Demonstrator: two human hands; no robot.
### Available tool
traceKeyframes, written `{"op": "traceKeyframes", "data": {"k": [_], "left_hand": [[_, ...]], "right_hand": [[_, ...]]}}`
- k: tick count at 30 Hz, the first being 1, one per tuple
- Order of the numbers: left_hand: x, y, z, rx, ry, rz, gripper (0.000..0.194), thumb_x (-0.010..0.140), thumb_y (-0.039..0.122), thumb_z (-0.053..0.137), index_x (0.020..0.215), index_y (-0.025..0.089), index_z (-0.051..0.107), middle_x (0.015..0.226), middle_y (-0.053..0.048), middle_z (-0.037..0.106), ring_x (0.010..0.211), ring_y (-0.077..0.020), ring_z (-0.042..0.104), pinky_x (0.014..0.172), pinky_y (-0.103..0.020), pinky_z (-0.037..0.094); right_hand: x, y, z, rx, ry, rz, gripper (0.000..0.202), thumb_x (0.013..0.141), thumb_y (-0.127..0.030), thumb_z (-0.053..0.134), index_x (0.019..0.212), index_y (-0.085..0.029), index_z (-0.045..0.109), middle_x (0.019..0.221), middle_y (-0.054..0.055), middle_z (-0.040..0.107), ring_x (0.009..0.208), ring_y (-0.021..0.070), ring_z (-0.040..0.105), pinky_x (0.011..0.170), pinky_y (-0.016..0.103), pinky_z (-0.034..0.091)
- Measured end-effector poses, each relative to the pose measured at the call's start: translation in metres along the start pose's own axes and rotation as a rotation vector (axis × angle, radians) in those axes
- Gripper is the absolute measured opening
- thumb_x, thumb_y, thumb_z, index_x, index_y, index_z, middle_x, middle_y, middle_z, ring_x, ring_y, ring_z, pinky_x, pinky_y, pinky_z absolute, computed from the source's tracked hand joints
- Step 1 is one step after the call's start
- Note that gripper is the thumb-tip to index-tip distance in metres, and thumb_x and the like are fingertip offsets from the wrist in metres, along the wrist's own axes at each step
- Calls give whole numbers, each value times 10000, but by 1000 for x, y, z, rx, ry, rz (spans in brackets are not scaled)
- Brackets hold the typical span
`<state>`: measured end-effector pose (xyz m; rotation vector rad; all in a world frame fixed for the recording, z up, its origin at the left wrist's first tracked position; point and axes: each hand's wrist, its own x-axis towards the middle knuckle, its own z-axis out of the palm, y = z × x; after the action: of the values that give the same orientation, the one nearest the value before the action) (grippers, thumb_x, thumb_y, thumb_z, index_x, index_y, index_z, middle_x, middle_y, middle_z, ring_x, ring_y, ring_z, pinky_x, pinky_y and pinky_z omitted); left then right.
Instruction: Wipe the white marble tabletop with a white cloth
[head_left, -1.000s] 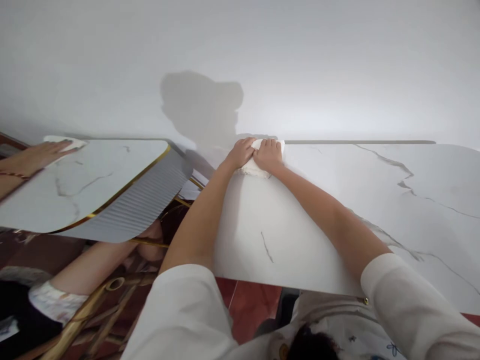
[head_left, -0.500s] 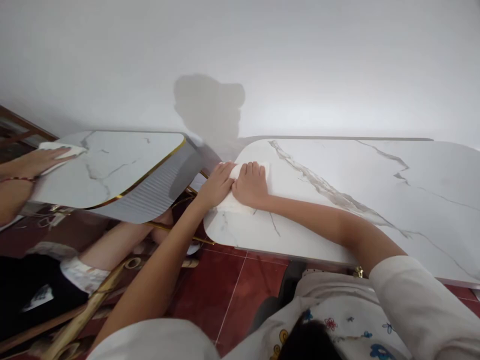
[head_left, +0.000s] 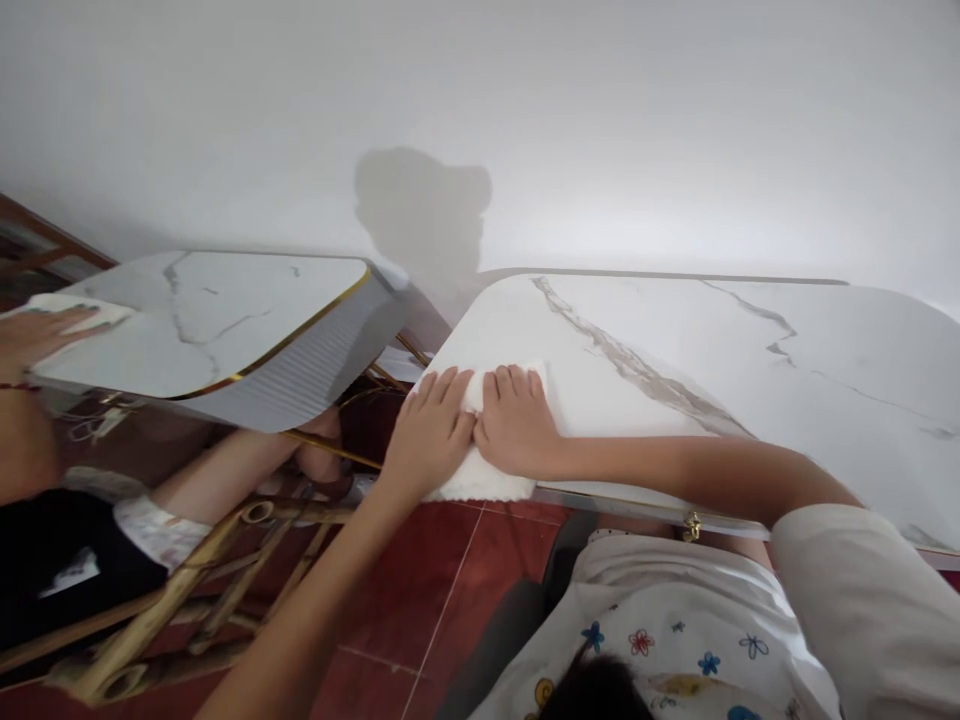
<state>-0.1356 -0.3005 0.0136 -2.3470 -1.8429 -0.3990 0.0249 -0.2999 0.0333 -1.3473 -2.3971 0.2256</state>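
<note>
A white cloth lies on the left end of the marble-patterned tabletop, partly hanging over its front edge. My left hand rests flat on the cloth's left part, fingers stretched forward and slightly apart. Beside it, my right hand presses on the same cloth with its fingers spread a little. The thumbs of both hands nearly meet. Neither hand is wrapped round the cloth.
To the left stands a second marble-patterned table with a gold trim, where another person's hand rests on a white cloth. A bamboo chair is at lower left. Behind both tables rises a white wall.
Both my hands and the cloth have moved toward me, to the table's front edge. The other person's hand and cloth have shifted left.
</note>
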Motion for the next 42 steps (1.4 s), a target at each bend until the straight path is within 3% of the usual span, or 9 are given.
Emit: {"op": "traceKeyframes", "data": {"k": [3,7,13,18,27,35,42], "left_hand": [[0,30,-4,19,-51,-64,589,921,337,304,1464,152,437,1545,-153,455,1458,-369,363,1145,-560,355],[29,47,-1,13,-83,-38,588,916,307,312,1461,131,448,1544,-144,459,1461,-360,356,1165,-526,334],[109,38,28,-81,3,68,529,921,288,321,1408,170,489,1492,-124,510,1414,-334,396,1160,-536,332],[177,28,52,-166,44,134,482,877,225,367,1320,191,555,1360,-132,597,1303,-325,480,1100,-516,406],[268,23,84,-328,46,80,475,867,220,403,1295,266,603,1386,-61,594,1320,-277,497,1123,-444,406],[306,24,101,-381,64,50,463,916,281,373,1310,241,614,1394,-78,598,1326,-263,504,1137,-445,387],[302,31,97,-283,50,82,496,908,254,372,1364,220,563,1429,-92,576,1369,-285,458,1151,-479,370]], "right_hand": [[-15,15,-8,-20,8,4,551,971,-240,403,1452,29,406,1505,245,448,1418,348,353,1188,520,233],[-6,41,-11,-52,37,18,509,965,-230,399,1405,18,456,1435,240,510,1350,350,411,1151,520,262],[48,89,-10,-109,112,90,397,970,-243,374,1266,-41,546,1293,215,594,1225,327,490,1071,476,304],[93,123,-9,-156,115,161,415,979,-247,347,1286,-33,526,1318,227,580,1234,345,487,1062,468,291],[150,179,-16,-132,73,215,458,1001,-277,331,1330,-2,492,1399,248,537,1328,356,444,1105,496,276],[177,209,-13,-125,103,237,483,1004,-318,313,1335,-17,494,1416,240,528,1343,353,436,1116,485,268],[171,208,-13,-137,120,214,496,989,-274,319,1364,15,466,1453,259,490,1364,363,414,1120,494,260]]}}
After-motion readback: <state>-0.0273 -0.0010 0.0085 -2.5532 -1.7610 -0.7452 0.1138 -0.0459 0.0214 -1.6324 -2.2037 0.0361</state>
